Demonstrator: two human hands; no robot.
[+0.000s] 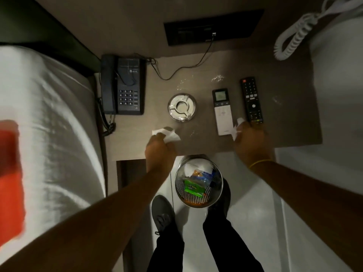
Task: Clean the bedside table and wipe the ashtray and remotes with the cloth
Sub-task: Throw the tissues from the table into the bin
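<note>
From the head camera, I am leaning over the table (pixel 284 122) with both hands at its near edge, and I am taking the ashtray (pixel 182 107) as my landmark. My left hand (pixel 160 148) is closing its fingers (pixel 157 137) on a crumpled white scrap (pixel 169 134) just nearer me than the ashtray; my right hand (pixel 250 140) is doing the same with a second white scrap (pixel 236 127), well to the right of the ashtray, at the near ends of the white remote (pixel 222 111) and the black remote (pixel 252 100). I am judging these to be litter, not the cloth, which I cannot see. The bin (pixel 198 181) is standing on the floor, nearer me than the ashtray. White crumbs (pixel 217 78) are lying beyond the ashtray. The risk: my right knuckles are crowding the remotes, so lifting carelessly could be dragging one off the edge, and a loose scrap could be missing the bin.
</note>
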